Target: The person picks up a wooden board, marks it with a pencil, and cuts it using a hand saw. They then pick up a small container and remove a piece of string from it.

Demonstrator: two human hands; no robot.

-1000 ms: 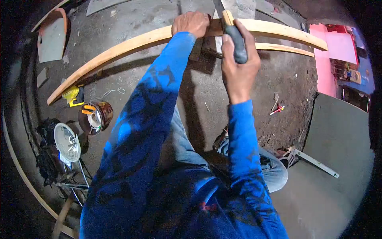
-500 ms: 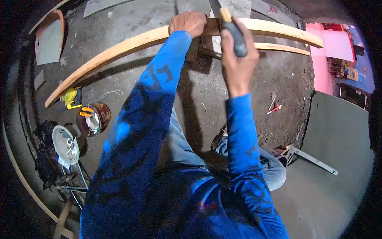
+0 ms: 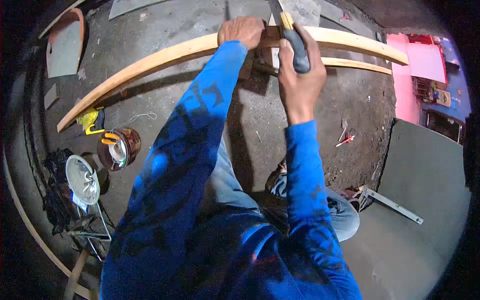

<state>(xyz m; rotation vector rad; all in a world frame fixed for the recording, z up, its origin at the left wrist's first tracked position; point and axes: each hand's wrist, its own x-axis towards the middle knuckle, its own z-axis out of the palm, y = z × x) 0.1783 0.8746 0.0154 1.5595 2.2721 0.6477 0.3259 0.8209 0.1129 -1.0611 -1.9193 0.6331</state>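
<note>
A long pale wooden board [image 3: 155, 61] runs across the upper part of the view and looks bowed. My left hand [image 3: 242, 31] presses down on it near its middle, fingers wrapped over the edge. Just to the right, my right hand [image 3: 301, 70] is closed around the dark and yellow handle of a handsaw [image 3: 297, 47]. The saw's blade points away from me, across the board, and its far end leaves the top of the frame. Beneath the board, a support lies partly in shadow.
A second wood strip [image 3: 357, 64] lies beyond the board at right. On the left are a brown bucket [image 3: 131, 145] with orange-handled tools, a yellow tool [image 3: 93, 121] and a whitish bowl [image 3: 80, 180]. A metal square [image 3: 395, 206] rests at lower right, beside a grey panel [image 3: 425, 165].
The saw and my right hand have shifted slightly toward me. My left hand appears a little farther right in view, still on the board.
</note>
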